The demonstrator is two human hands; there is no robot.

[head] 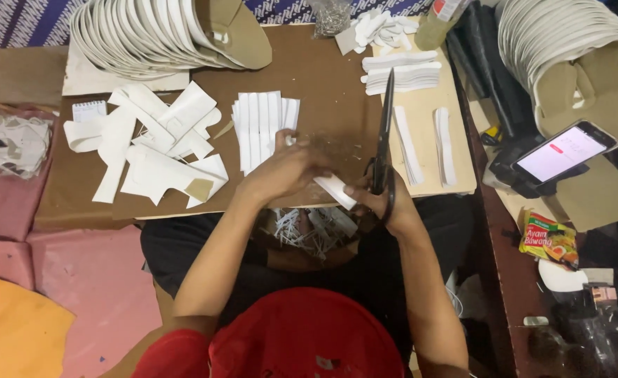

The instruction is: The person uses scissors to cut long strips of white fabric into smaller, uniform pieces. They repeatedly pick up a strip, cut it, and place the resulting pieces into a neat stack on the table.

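Holding a small white strip (335, 189) between them, the two hands meet at the near edge of the brown counter (323, 77). The left hand (288, 170) is curled over one end of the strip and pinches it. The strip's long side runs from about 10 o'clock down to 4 o'clock, so its free end points at the right hand (386, 203). That makes the right hand the nearer one to the free end.

The right hand has its fingers through the handles of the big black scissors (384, 140) and grips them. The blades look closed and point up the counter toward 12 o'clock. The strip lies just to the left of the handles, at about 9 o'clock from them, very close. I cannot tell if it touches the blades.

A neat row of white strips (261, 129) sits at 12 o'clock from the left hand. A loose heap of white offcuts (155, 147) lies at 10 o'clock. More cut strips (421, 143) lie at 1 o'clock from the right hand. Thin white scraps (316, 227) are piled in the person's lap, right under the hands.
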